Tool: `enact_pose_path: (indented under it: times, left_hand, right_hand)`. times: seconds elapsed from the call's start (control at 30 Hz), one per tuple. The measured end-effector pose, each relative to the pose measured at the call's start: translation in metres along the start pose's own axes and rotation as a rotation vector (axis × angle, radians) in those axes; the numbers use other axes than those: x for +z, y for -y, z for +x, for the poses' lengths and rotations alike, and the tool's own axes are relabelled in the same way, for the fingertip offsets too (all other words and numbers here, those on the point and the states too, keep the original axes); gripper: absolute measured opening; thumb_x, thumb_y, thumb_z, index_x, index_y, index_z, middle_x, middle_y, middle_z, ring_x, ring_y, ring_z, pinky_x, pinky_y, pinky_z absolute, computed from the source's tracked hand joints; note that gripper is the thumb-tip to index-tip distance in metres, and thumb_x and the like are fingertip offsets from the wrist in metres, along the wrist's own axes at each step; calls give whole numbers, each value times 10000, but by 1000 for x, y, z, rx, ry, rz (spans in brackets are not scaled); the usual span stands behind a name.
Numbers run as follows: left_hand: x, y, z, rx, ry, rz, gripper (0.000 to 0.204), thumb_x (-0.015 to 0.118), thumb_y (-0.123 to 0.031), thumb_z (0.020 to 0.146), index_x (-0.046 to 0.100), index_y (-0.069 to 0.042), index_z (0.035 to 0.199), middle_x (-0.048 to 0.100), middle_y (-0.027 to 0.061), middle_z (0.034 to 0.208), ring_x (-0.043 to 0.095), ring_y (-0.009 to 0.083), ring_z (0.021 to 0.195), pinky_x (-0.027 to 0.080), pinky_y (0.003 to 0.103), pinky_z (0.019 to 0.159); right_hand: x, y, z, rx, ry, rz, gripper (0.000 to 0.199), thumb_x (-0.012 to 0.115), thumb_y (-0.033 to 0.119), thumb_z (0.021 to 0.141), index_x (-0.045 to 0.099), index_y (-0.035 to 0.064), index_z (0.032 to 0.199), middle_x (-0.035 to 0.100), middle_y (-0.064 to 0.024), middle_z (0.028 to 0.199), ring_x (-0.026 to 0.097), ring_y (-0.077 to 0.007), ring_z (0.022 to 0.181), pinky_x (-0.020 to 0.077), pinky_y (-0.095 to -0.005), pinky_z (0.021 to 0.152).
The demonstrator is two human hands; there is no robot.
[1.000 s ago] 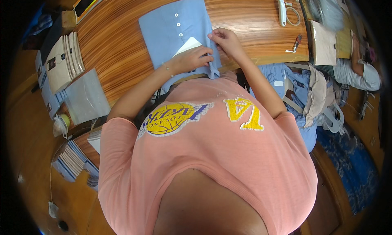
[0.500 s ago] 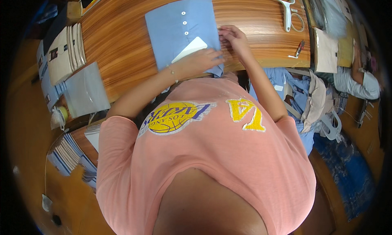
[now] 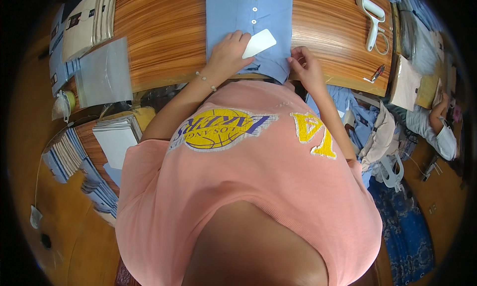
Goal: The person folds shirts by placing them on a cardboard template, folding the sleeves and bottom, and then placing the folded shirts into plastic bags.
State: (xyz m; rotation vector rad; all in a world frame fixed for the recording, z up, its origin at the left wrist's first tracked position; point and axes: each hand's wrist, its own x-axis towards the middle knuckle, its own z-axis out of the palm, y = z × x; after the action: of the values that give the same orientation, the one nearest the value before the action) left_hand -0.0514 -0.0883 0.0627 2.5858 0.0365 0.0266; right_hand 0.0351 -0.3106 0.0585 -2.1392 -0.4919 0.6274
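A: Head view, and there's the blue shirt [image 3: 272,22], folded on the wooden table [image 3: 169,37] at its near edge, buttons running up the front!

B: And the left hand [image 3: 229,53]?

A: On the shirt, fingers bent, right at the lower left end of the white card [image 3: 260,43]. The card lies slantwise on the cloth. Gripped or just pressed? I can't tell.

B: Over to the right hand [image 3: 304,64]!

A: At the shirt's right edge, fingers curled, thumb close to the cloth. Whether it's pinching the fabric, I can't tell.

B: Around them?

A: Clear plastic bag [image 3: 103,72] at the table's left edge, packed beige shirts [image 3: 82,25] just beyond it. Far right, a white roller [image 3: 372,22], with a small cutter [image 3: 377,73] nearer the edge.
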Motion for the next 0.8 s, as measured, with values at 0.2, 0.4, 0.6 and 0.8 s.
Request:
enact_pose_path:
  times: [0.2,0.4,0.6,0.8]
  left_hand:
    - [-12,19,-1,-343,-68,-724,235,581,-182,855,609,32,946,605,75,725,557,169,604,466,286,582]
    - [-6,19,-13,-402,74,-1163,210,614,-121,857,615,41,991,644,51,830,590,81,739,475,199,669]
    - [8,28,-36,-393,267,-1041,205,669,-85,785,638,50,936,666,108,779,635,121,726,498,226,652]
    - [-12,5,-22,-107,242,-439,220,671,-118,769,645,-13,960,664,106,789,625,147,681,469,249,619]
  right_hand:
    - [26,37,20,-19,-44,469,205,646,134,812,600,18,975,584,-18,754,509,-88,658,428,-221,581]
    - [50,57,43,153,153,724,170,654,170,827,631,35,926,602,7,735,501,-55,621,413,-196,557]
    - [37,35,28,294,182,913,132,599,165,873,589,59,951,558,18,753,465,-59,609,392,-203,578]
    - [28,45,20,268,186,812,129,587,168,879,589,58,947,550,24,768,452,-64,643,383,-205,622]
